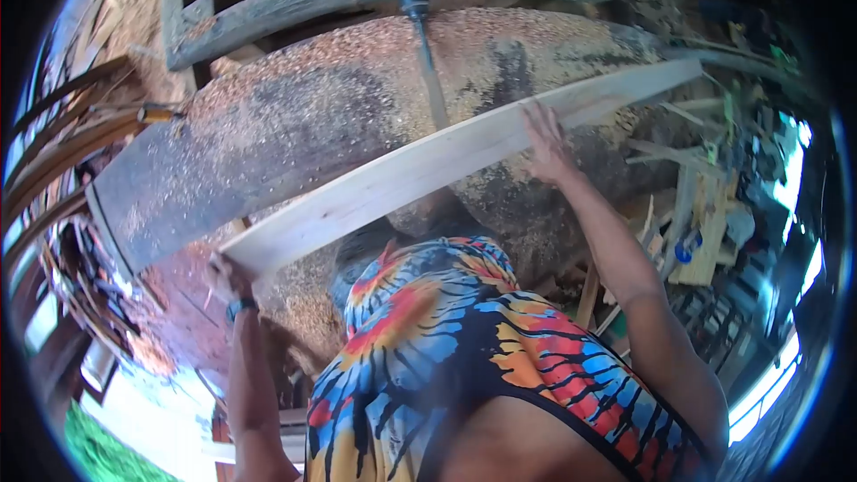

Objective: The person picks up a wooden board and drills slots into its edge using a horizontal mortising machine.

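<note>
A long pale wooden board (375,180) lies slantwise across the view, its left end lower and its right end higher. My left hand (230,278) grips the board's left end, with a dark band at the wrist. Farther right, my right hand (546,145) is on the board's near edge, its fingers reaching over the upper face. Beyond the board, a metal shaft with a long bit (431,80) points toward the board's far edge. Whether the bit's tip touches the wood cannot be made out.
A dark work surface (312,116) strewn with wood chips lies under and beyond the board. A worn timber frame (268,20) holds the shaft at the back. Curved wood strips (71,147) are at the left, and offcuts (705,223) lie in a pile at the right.
</note>
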The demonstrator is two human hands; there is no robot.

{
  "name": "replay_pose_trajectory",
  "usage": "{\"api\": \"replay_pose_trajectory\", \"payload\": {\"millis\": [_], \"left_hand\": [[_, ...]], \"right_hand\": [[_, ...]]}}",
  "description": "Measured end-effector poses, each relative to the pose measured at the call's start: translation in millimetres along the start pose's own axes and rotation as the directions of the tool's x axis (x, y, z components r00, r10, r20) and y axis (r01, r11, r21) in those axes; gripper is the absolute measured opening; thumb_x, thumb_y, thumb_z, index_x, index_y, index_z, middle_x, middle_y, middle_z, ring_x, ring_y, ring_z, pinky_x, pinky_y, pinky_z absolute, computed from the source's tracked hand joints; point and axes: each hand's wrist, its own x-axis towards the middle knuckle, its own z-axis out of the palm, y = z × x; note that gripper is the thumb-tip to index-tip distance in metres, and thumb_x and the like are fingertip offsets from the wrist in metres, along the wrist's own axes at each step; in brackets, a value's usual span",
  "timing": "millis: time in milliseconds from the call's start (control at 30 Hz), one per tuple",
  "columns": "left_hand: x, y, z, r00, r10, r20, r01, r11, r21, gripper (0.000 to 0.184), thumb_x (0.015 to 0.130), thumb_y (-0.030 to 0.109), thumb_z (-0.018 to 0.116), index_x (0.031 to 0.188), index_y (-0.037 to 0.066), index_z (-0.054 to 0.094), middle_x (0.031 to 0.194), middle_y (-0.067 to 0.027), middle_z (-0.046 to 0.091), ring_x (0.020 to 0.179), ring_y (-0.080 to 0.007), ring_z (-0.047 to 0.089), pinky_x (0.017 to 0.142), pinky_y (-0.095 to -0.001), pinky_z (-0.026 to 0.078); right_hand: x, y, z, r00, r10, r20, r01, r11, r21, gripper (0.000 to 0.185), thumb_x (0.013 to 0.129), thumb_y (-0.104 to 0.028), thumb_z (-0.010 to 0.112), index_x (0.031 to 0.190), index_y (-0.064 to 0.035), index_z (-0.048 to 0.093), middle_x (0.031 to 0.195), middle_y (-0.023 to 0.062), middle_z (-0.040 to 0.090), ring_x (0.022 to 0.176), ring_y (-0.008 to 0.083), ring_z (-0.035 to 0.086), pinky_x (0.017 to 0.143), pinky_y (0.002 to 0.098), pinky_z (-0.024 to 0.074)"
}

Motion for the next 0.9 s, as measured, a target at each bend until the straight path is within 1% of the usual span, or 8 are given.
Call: {"api": "replay_pose_trajectory", "payload": {"millis": [33, 67, 200, 500, 700, 733, 767, 900], "left_hand": [[-6.4, 17.8, 7.6, 0.988, 0.119, -0.096, -0.103, 0.981, 0.164, 0.052, 0.110, 0.046, 0.049, 0.105, -0.002, 0.069, 0.105, -0.0260, 0.068, 0.101, -0.0419, 0.060, 0.095, -0.0541, 0.045], [-11.6, 38.1, 6.2, 0.997, 0.081, 0.003, -0.080, 0.971, 0.226, 0.053, 0.110, 0.046, 0.044, 0.110, -0.001, 0.070, 0.117, -0.0286, 0.066, 0.117, -0.0477, 0.055, 0.104, -0.0581, 0.040], [-43.1, 74.5, 48.5, 0.984, 0.125, -0.129, -0.100, 0.978, 0.184, 0.051, 0.111, 0.036, 0.044, 0.144, 0.000, 0.059, 0.139, -0.0309, 0.061, 0.132, -0.0489, 0.052, 0.113, -0.0562, 0.039], [-121.9, 209.7, 117.2, 0.990, 0.094, -0.107, -0.079, 0.988, 0.131, 0.058, 0.112, 0.035, 0.047, 0.157, -0.002, 0.046, 0.155, -0.0311, 0.049, 0.145, -0.0477, 0.043, 0.122, -0.0531, 0.032], [-127.2, 210.9, 128.0, 0.977, 0.116, -0.177, -0.067, 0.964, 0.258, 0.053, 0.114, 0.031, 0.039, 0.154, -0.002, 0.050, 0.162, -0.0284, 0.045, 0.150, -0.0429, 0.042, 0.125, -0.0502, 0.031], [-123.3, 204.9, 122.6, 0.978, 0.132, -0.163, -0.086, 0.961, 0.262, 0.052, 0.114, 0.031, 0.040, 0.153, -0.002, 0.051, 0.160, -0.0282, 0.046, 0.148, -0.0428, 0.043, 0.123, -0.0502, 0.032], [-114.4, 196.7, 123.6, 0.977, 0.158, -0.145, -0.117, 0.959, 0.256, 0.052, 0.113, 0.031, 0.041, 0.152, -0.002, 0.051, 0.158, -0.0280, 0.046, 0.146, -0.0426, 0.044, 0.122, -0.0502, 0.033], [-72.0, 181.0, 151.1, 0.961, 0.256, -0.108, -0.227, 0.947, 0.228, 0.049, 0.112, 0.030, 0.044, 0.148, -0.002, 0.054, 0.150, -0.0271, 0.050, 0.139, -0.0420, 0.047, 0.117, -0.0503, 0.036]], "right_hand": [[4.2, 7.8, 2.5, 1.000, -0.024, -0.007, 0.025, 0.998, 0.056, 0.118, 0.075, -0.005, 0.078, 0.173, -0.0238, 0.017, 0.180, 0.0130, 0.014, 0.162, 0.0457, 0.018, 0.129, 0.0620, 0.0252], [10.6, 17.2, 4.2, 0.999, -0.046, -0.018, 0.048, 0.993, 0.108, 0.116, 0.075, -0.004, 0.077, 0.173, -0.0241, 0.018, 0.179, 0.0134, 0.016, 0.162, 0.0464, 0.018, 0.129, 0.0619, 0.0253], [26.7, 68.3, 7.1, 0.988, -0.051, -0.145, 0.060, 0.996, 0.060, 0.115, 0.073, 0.000, 0.078, 0.171, -0.0217, 0.024, 0.176, 0.0147, 0.025, 0.159, 0.0510, 0.022, 0.131, 0.0589, 0.0259], [49.1, 222.8, -15.8, 0.989, 0.050, -0.136, -0.049, 0.999, 0.015, 0.108, 0.073, 0.003, 0.078, 0.168, -0.0229, 0.032, 0.169, 0.0164, 0.038, 0.158, 0.0507, 0.027, 0.130, 0.0538, 0.0322], [57.3, 227.9, -24.5, 0.997, 0.033, -0.065, -0.037, 0.997, -0.069, 0.102, 0.073, -0.005, 0.083, 0.165, -0.0168, 0.039, 0.165, 0.0211, 0.042, 0.155, 0.0501, 0.033, 0.126, 0.0559, 0.0361], [60.9, 259.3, 13.2, 0.943, -0.184, -0.277, 0.163, 0.982, -0.097, 0.092, 0.076, -0.013, 0.083, 0.160, -0.0109, 0.044, 0.160, 0.0260, 0.046, 0.151, 0.0508, 0.038, 0.125, 0.0567, 0.0352], [62.0, 224.2, -5.5, 0.991, 0.023, -0.129, -0.028, 0.999, -0.033, 0.083, 0.080, -0.017, 0.080, 0.155, -0.0043, 0.048, 0.153, 0.0290, 0.052, 0.146, 0.0509, 0.043, 0.126, 0.0588, 0.0319], [61.8, 222.7, -15.7, 0.981, -0.044, -0.189, 0.040, 0.999, -0.028, 0.074, 0.082, -0.019, 0.071, 0.152, -0.0092, 0.050, 0.144, 0.0202, 0.052, 0.150, 0.0458, 0.038, 0.124, 0.0652, 0.0282]]}}
